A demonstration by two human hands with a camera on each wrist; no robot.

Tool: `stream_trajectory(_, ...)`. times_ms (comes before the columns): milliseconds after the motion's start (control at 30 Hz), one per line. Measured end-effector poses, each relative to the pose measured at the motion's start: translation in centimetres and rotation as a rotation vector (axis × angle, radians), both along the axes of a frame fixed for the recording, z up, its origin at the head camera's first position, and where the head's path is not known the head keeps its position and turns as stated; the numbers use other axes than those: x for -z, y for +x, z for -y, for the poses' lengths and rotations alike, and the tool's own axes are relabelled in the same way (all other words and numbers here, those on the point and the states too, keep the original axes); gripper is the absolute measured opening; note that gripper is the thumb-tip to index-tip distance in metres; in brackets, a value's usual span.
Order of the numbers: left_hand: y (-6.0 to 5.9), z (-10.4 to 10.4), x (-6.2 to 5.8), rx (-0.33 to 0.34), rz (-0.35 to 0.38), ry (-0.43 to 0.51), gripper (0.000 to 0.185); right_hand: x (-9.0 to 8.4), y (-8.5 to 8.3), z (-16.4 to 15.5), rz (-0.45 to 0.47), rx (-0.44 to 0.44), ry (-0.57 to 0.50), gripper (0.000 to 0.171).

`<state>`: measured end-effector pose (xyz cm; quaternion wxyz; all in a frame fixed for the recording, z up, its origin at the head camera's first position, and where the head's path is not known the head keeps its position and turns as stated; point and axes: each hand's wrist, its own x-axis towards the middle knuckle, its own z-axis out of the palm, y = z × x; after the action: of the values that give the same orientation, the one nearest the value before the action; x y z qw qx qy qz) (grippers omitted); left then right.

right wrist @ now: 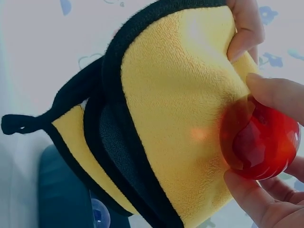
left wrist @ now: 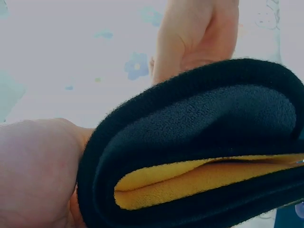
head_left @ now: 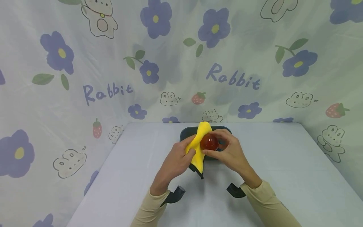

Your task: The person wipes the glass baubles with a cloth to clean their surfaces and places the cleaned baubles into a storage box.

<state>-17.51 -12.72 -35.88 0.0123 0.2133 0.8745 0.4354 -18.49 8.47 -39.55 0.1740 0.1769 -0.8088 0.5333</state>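
Note:
My left hand (head_left: 177,159) grips a yellow cleaning cloth (head_left: 197,154) with a dark border and a small hanging loop. Folded over, the cloth shows its dark grey side in the left wrist view. A shiny, see-through red ball (head_left: 209,142) is pinched between the thumb and fingers of my right hand (head_left: 233,153). In the right wrist view the ball rests against the yellow side of the cloth. Both hands are raised over a dark teal bin (head_left: 184,134), whose inside they partly hide.
Inside the bin lies a clear bluish ball (right wrist: 100,213), partly visible in the right wrist view. The bin stands on a white table (head_left: 147,151) near its back edge. A printed curtain (head_left: 175,63) hangs behind. Black curved camera mounts (head_left: 175,194) jut from the wrists.

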Motion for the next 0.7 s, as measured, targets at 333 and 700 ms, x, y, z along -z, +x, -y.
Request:
stream_trajectory(333, 0.12, -0.02, -0.05, 0.0, -0.011, -0.01, 0.05, 0.11, -0.3, -0.19, 0.074, 0.021, -0.023, 0.062)
stream_trajectory(700, 0.43, 0.0, -0.47, -0.011, -0.007, -0.022, 0.05, 0.01, -0.47, -0.21, 0.145, 0.076, 0.012, 0.063)
